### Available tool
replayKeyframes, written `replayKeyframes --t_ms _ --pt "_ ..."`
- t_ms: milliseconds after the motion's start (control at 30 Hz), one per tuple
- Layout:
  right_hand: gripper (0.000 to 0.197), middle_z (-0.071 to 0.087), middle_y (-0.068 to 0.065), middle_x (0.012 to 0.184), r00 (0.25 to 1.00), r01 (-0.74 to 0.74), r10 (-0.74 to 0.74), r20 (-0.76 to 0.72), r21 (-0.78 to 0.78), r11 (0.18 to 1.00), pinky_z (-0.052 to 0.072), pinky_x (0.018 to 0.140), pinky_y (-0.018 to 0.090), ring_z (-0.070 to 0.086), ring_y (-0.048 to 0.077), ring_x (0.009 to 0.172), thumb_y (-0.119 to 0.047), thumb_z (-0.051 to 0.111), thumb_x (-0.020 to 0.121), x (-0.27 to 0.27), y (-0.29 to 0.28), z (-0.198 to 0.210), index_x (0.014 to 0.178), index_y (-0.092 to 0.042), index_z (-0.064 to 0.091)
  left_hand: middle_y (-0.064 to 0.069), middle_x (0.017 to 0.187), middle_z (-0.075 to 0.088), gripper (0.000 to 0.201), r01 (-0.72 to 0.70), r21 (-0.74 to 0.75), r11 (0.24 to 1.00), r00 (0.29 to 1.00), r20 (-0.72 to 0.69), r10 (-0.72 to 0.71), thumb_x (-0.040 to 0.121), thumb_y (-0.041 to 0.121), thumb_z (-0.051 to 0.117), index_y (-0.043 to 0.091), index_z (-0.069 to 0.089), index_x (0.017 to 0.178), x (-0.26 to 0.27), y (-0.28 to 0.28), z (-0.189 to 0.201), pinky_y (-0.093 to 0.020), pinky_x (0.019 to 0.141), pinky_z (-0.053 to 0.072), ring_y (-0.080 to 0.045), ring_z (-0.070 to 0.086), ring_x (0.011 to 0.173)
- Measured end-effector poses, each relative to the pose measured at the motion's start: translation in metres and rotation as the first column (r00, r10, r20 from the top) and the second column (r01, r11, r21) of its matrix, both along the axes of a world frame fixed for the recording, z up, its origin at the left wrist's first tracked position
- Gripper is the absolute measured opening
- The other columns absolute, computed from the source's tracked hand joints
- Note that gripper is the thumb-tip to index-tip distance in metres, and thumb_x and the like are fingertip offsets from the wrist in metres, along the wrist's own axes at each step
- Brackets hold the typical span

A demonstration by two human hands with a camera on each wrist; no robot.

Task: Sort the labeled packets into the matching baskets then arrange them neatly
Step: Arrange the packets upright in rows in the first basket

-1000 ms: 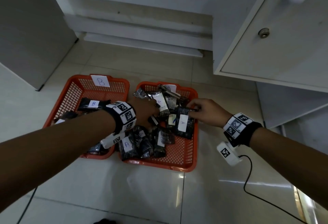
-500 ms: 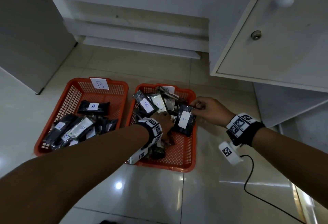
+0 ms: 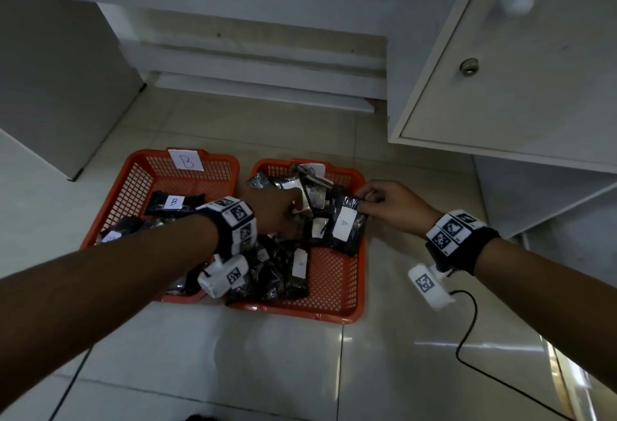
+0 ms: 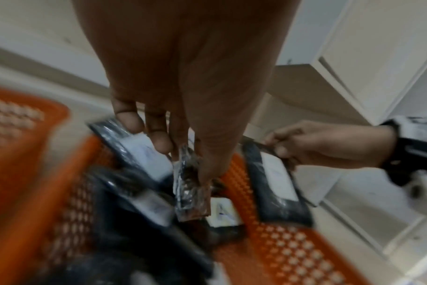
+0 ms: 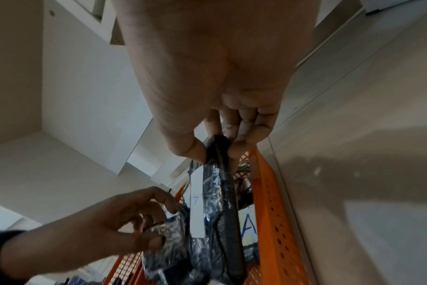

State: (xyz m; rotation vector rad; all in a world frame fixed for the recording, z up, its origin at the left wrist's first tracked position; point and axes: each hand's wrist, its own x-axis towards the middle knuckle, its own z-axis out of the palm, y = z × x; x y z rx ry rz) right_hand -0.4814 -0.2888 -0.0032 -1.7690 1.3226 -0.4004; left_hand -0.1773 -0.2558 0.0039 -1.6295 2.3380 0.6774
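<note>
Step in hand: tidying basket A [image 3: 350,312]; sorting looks mostly done, judging by the A and B labels where they can be read.

- My right hand [image 3: 389,202]: thumb and fingers pinch the top edge of an A packet [image 3: 347,225], which stands on end against the basket's right wall.
- My left hand [image 3: 273,210]: thumb and fingers pinch a small packet [image 4: 192,190], hanging over the heap in the middle of basket A.
- Basket B [image 3: 133,180]: touching A's left side, holding several B packets [image 3: 173,203].

Next move, as I judge it: lay both packets flat, labels up, in rows. That takes a gentle release so that the pile is not upset.

Materials: packets are crinkly, glossy dark film with white paper labels, soft and flat. The baskets are rigid orange plastic mesh, rectangular and shallow. The floor [image 3: 233,354] is shiny tile.
</note>
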Motion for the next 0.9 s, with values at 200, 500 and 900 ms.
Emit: replayKeyframes --t_ms 200,500,900 --pt "0.021 0.073 -0.009 0.098 0.962 -0.208 0.211 -0.172 0.037 0.978 0.054 0.078 0.028 0.069 0.007 0.087 -0.037 0.076 0.093 0.027 0.019 -0.007 0.109 -0.024 0.073 -0.004 0.124 0.064 0.044 0.012 -0.077 0.997 0.995 0.096 -0.004 0.093 0.041 0.064 0.026 0.056 0.133 0.031 0.002 -0.008 -0.041 0.089 0.055 -0.028 0.062 0.111" --pt "0.047 0.055 0.006 0.135 0.45 -0.634 0.342 -0.825 -0.026 0.773 0.036 0.102 0.048 0.046 0.035 0.128 -0.039 0.063 0.093 0.059 0.057 -0.035 0.138 -0.028 0.063 -0.005 0.135 0.048 0.049 0.086 -0.176 0.981 0.989 0.131 -0.063 0.091 0.054 0.061 0.031 0.054 0.134 0.03 0.007 -0.002 -0.05 0.095 0.051 -0.032 0.049 0.124" --pt "0.052 0.06 0.003 0.127 0.711 -0.513 0.425 -0.561 0.001 0.859 0.051 0.094 0.04 0.05 0.027 0.122 -0.053 0.064 0.092 0.087 0.065 -0.039 0.136 -0.025 0.06 0.0 0.145 0.046 0.073 0.144 -0.162 0.976 0.987 0.097 -0.129 0.084 0.079 0.049 0.035 0.044 0.143 0.071 0.052 0.031 -0.049 0.098 0.049 -0.027 0.047 0.124"
